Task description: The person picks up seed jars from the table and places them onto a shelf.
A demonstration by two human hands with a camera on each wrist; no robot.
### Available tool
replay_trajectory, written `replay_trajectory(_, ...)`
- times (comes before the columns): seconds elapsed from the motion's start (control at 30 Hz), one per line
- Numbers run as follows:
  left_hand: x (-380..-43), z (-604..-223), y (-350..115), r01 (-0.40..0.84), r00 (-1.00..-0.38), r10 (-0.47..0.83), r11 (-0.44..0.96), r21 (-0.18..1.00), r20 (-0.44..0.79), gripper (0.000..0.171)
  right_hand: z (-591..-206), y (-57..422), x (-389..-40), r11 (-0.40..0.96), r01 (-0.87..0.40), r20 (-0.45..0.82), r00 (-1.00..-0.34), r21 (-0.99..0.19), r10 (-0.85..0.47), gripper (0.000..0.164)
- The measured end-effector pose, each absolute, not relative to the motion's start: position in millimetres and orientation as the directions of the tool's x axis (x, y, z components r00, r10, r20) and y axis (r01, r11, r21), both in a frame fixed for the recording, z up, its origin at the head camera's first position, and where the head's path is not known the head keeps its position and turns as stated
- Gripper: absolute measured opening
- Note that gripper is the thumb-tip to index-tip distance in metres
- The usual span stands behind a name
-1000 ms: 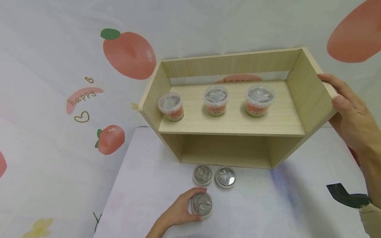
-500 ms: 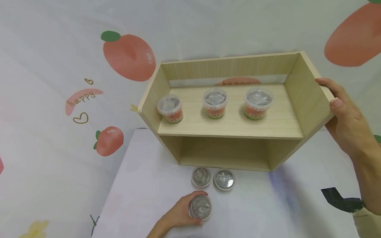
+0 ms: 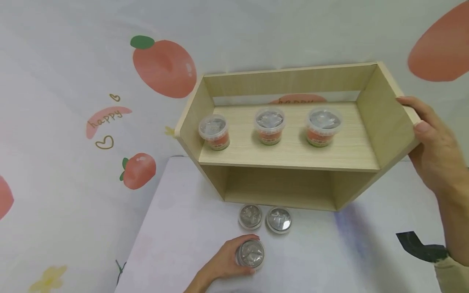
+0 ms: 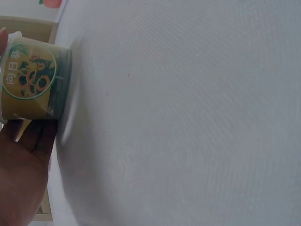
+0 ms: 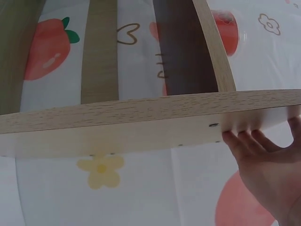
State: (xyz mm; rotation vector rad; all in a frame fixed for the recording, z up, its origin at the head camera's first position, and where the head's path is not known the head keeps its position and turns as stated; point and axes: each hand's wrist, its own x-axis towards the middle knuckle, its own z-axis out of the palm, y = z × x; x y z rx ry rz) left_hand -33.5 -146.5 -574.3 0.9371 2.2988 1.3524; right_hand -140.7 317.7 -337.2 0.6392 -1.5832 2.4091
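Observation:
On the white table my left hand [image 3: 229, 260] wraps its thumb and fingers around a small clear plastic tub [image 3: 251, 254] with a foil-like grey top. The left wrist view shows this tub's yellow sunflower label [image 4: 29, 75], with my fingers [image 4: 33, 136] along its side. Two similar tubs, one at left [image 3: 250, 216] and one at right [image 3: 279, 219], stand just beyond it. My right hand [image 3: 436, 150] holds the right side panel of a two-level wooden shelf [image 3: 289, 158], thumb at its front edge. In the right wrist view, several fingertips [image 5: 256, 136] press the panel's outer face.
Three lidded tubs with orange-red labels stand on the upper board: one by the left wall [image 3: 214, 132], one in the middle [image 3: 270, 126], one toward the right [image 3: 323, 127]. Behind the shelf hangs a white cloth [image 3: 256, 32] printed with fruit.

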Motion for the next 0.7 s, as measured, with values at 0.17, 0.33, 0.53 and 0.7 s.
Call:
replay_trajectory(0.17, -33, -572, -143, 0.408, -0.733, 0.676, 0.346, 0.845, 0.077, 0.083, -335, 317, -137, -0.322, -0.384, 0.416, -0.909, -0.865, -0.036, 0.044)
replay_trajectory(0.33, -34, -565, -141, 0.409, -0.729, 0.681, 0.351, 0.842, 0.069, 0.082, -337, 317, -137, -0.312, -0.384, 0.418, -0.907, -0.869, -0.048, 0.046)
replay_trajectory(0.53, -37, -554, -136, 0.369, -0.738, 0.673, 0.332, 0.868, 0.056, 0.083, -333, 315, -136, -0.257, -0.361, 0.379, -0.925, -0.896, -0.022, 0.048)
replay_trajectory(0.7, -40, -549, -131, 0.392, -0.724, 0.685, 0.314, 0.865, 0.08, 0.085, -334, 316, -136, -0.267, -0.364, 0.389, -0.92, -0.892, -0.044, 0.048)
